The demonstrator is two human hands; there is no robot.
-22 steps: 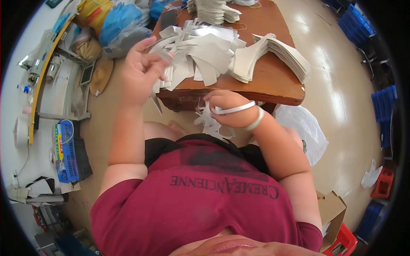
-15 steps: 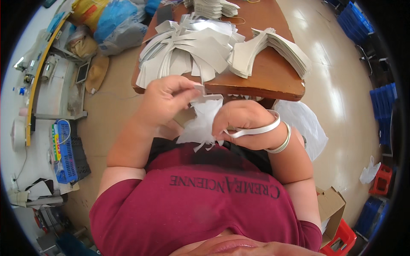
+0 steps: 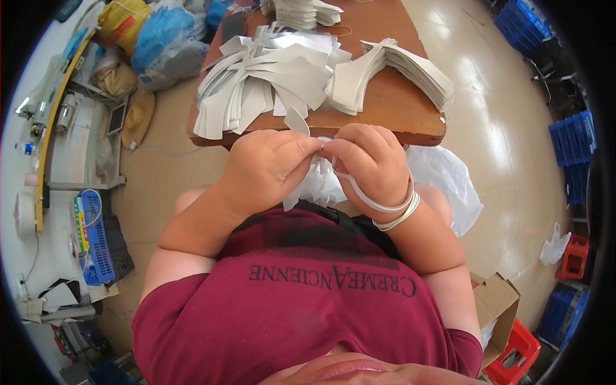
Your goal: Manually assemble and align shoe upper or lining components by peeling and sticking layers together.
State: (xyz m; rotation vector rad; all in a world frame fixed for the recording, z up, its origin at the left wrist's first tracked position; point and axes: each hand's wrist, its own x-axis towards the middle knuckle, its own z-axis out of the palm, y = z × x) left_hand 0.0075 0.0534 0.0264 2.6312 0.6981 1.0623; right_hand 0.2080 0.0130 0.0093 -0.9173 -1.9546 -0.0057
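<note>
My left hand (image 3: 273,163) is closed in a pinch on a curved white sheet piece (image 3: 296,120). One end of the piece sticks up above the fingers, and a lower part shows beneath the hand. My right hand (image 3: 375,160) is closed too, its fingertips meeting the left ones and pinching a narrow white strip (image 3: 374,206). That strip loops back around the right wrist, beside several thin pale bands (image 3: 403,221). The exact spot where strip and piece meet is hidden by my fingers. Crumpled white thin material (image 3: 324,183) hangs below my hands.
Ahead stands a brown wooden table (image 3: 378,131). It bears a fanned heap of white pieces (image 3: 263,80), a neat curved stack (image 3: 385,67) and another stack (image 3: 301,14). A white plastic bag (image 3: 446,183) hangs by its right side. A cardboard box (image 3: 497,305) stands at my right.
My hands have come together at the fingertips; before, they were apart. The right hand has moved up, drawing the strip with it. The piece in my left hand now stands differently.
</note>
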